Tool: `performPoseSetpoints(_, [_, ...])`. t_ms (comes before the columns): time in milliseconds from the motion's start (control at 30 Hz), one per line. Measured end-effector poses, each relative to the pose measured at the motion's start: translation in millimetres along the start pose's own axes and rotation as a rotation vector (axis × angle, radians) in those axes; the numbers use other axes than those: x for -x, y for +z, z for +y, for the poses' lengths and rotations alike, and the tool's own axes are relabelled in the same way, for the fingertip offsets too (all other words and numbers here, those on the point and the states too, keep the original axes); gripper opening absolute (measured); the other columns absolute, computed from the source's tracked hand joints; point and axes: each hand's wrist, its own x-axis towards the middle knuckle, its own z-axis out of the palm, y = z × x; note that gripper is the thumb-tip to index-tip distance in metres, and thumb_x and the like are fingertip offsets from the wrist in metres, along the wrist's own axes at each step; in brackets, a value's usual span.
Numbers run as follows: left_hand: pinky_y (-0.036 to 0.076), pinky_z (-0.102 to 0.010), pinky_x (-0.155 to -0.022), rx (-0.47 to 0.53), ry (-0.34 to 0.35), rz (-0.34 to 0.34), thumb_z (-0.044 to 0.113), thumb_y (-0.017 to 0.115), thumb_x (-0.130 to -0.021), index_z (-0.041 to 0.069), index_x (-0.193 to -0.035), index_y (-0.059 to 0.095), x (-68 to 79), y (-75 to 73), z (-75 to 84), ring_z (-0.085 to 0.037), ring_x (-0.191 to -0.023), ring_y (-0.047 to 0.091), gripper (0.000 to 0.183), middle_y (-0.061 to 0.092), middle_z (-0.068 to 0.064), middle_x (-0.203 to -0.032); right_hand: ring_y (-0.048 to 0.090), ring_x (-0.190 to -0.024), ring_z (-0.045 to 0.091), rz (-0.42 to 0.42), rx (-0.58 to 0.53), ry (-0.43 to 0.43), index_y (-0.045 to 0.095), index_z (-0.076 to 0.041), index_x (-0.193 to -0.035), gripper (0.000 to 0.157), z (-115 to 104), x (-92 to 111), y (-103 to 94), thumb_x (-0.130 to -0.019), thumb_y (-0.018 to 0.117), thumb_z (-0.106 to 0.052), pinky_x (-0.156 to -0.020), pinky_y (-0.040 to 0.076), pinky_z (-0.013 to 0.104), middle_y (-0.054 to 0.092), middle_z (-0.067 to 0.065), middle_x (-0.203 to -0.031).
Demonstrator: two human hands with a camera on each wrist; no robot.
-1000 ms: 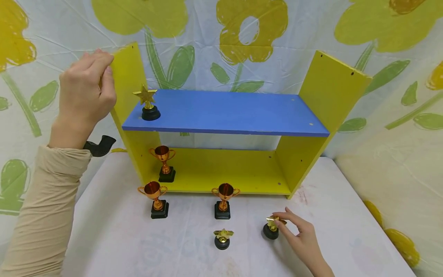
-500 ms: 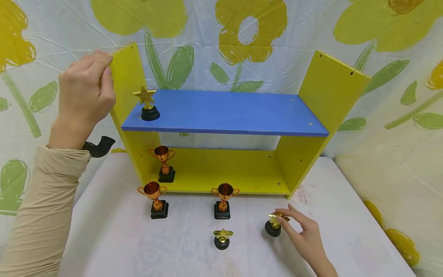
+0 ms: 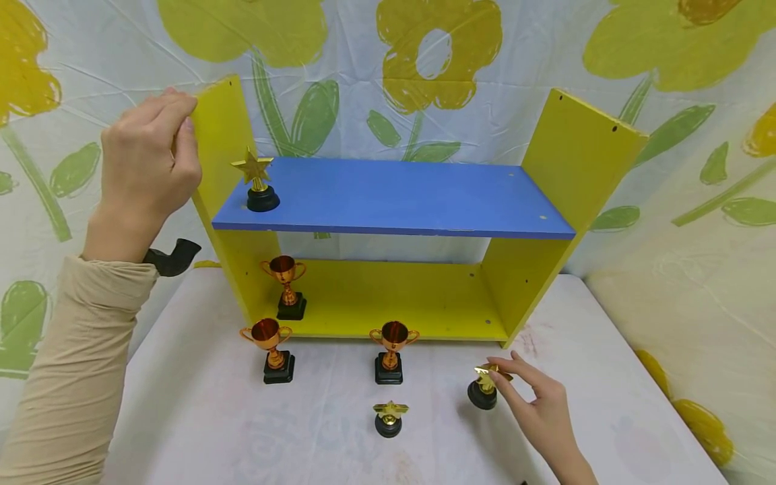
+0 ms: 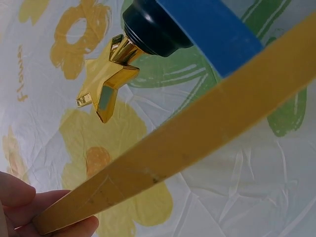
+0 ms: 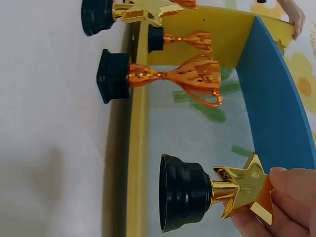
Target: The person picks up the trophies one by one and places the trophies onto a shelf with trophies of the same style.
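In the head view my right hand (image 3: 536, 401) pinches a gold star trophy (image 5: 185, 192) by its star, thumb and fingers on the points. Its round black base hangs tilted, seemingly just off the table, to the right of the shelf's middle. My left hand (image 3: 151, 151) grips the upper end of the shelf's left yellow side panel (image 4: 163, 158), fingers on both faces. Near that hand a second star trophy (image 3: 261, 185) stands upright on the blue shelf board (image 3: 388, 195). Another star trophy (image 3: 389, 419) stands on the table in front.
Bronze two-handled cups stand on the table, one at the left (image 3: 277, 360) and one in the middle (image 3: 390, 364). A third bronze cup (image 3: 291, 296) is on the yellow bottom board (image 3: 394, 296), far left. The right side panel (image 3: 582, 155) rises beyond the white-covered table (image 3: 315, 444).
My right hand has moved slightly right and toward the shelf, lifting the star trophy with it. My left hand keeps its grip on the side panel.
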Motion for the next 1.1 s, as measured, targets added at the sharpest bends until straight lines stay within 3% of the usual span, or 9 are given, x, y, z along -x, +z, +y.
performPoseSetpoints(367, [0.048, -0.059, -0.095, -0.006, -0.002, -0.004, 0.014, 0.042, -0.097, -0.004, -0.112, 0.071, -0.6, -0.4, 0.3, -0.036, -0.117, 0.062, 0.037, 0.07, -0.018, -0.114, 0.065, -0.082, -0.001, 0.02, 0.02, -0.046, 0.077, -0.004, -0.102, 0.035, -13, -10, -4.1, -0.073, 0.077, 0.016, -0.106, 0.039, 0.02, 0.075, 0.004, -0.09])
performPoseSetpoints(600, [0.048, -0.059, -0.095, -0.002, 0.0, 0.003, 0.014, 0.042, -0.097, -0.004, -0.112, 0.071, -0.2, 0.2, 0.0, -0.036, -0.116, 0.063, 0.037, 0.07, -0.018, -0.114, 0.066, -0.095, -0.003, 0.032, 0.002, -0.044, 0.076, 0.002, -0.102, 0.033, -18, -17, -7.2, -0.073, 0.076, 0.017, -0.107, 0.039, 0.021, 0.075, 0.012, -0.097])
performPoseSetpoints(933, [0.048, -0.057, -0.097, 0.001, 0.003, -0.001, 0.015, 0.042, -0.097, -0.004, -0.114, 0.071, 0.1, -1.2, 0.0, -0.036, -0.116, 0.063, 0.038, 0.07, -0.019, -0.115, 0.066, -0.088, -0.004, 0.041, 0.022, -0.057, 0.077, 0.0, -0.099, 0.032, -26, -28, -10.9, -0.072, 0.077, 0.017, -0.106, 0.041, 0.022, 0.075, 0.011, -0.093])
performPoseSetpoints(1100, [0.048, -0.056, -0.098, 0.001, 0.004, -0.003, 0.015, 0.043, -0.098, -0.004, -0.115, 0.071, 0.1, -1.4, -0.5, -0.035, -0.117, 0.062, 0.038, 0.07, -0.018, -0.116, 0.066, -0.093, -0.005, 0.048, 0.033, -0.08, 0.077, 0.0, -0.098, 0.033, -30, -33, -11.4, -0.07, 0.078, 0.018, -0.103, 0.042, 0.019, 0.076, 0.012, -0.094])
